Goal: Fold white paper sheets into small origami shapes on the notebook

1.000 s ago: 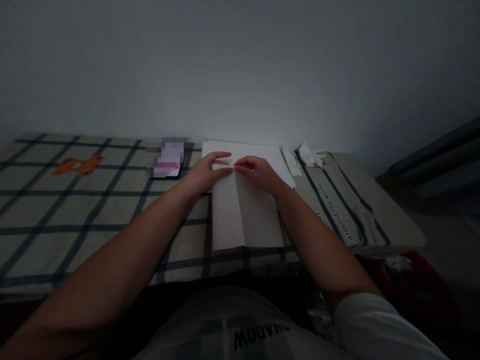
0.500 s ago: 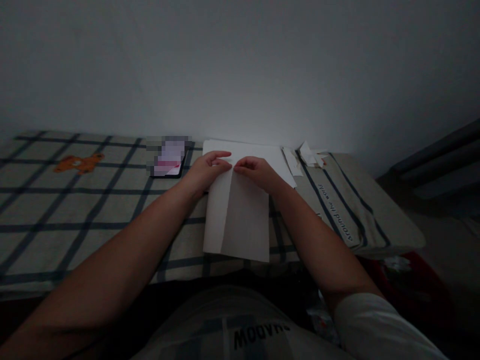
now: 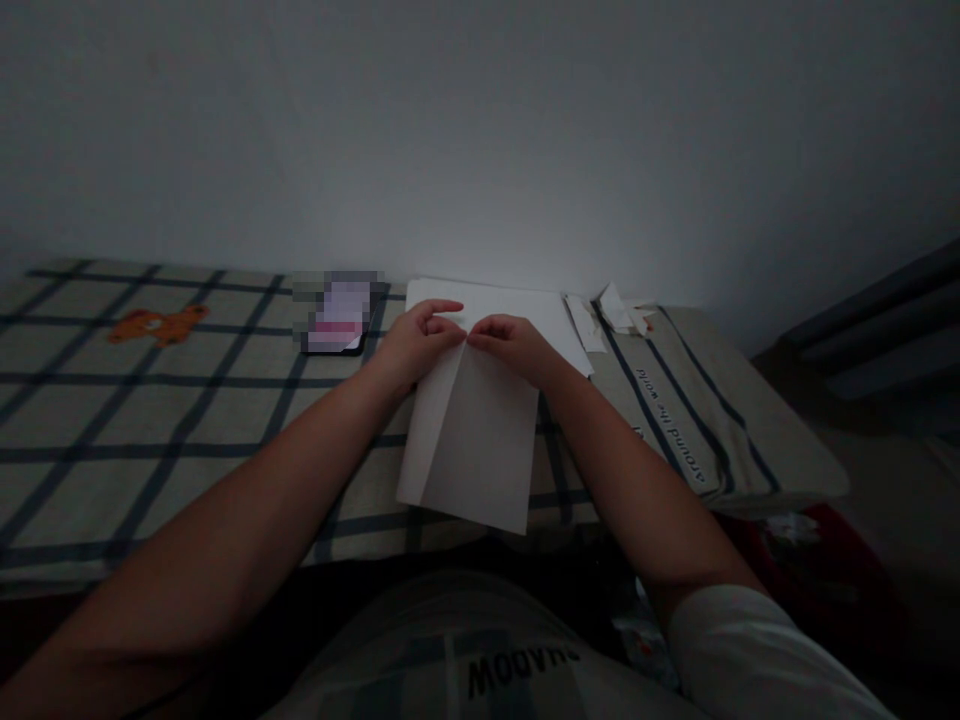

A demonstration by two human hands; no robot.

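Note:
A creased sheet of paper [image 3: 480, 450] hangs toward me between my arms, with a fold line running lengthwise down it. At its far end my left hand [image 3: 421, 338] pinches the paper between thumb and fingers, the index finger stretched out above. My right hand [image 3: 510, 340] pinches the same far end close beside it, the fingertips of both hands almost touching at the crease. Under and behind the hands lies a stack of white paper [image 3: 510, 300]; my hands cover part of it.
On the checked tablecloth [image 3: 225, 420] lie a phone [image 3: 341, 315] and an orange bear-shaped piece [image 3: 159, 326] to the left. Torn paper scraps [image 3: 615, 310] lie right of the stack. A wall rises behind the table. A red bin [image 3: 825, 560] stands below the right edge.
The near end of the creased sheet has swung a little to the left and toward me. My fingertips have come closer together at the crease.

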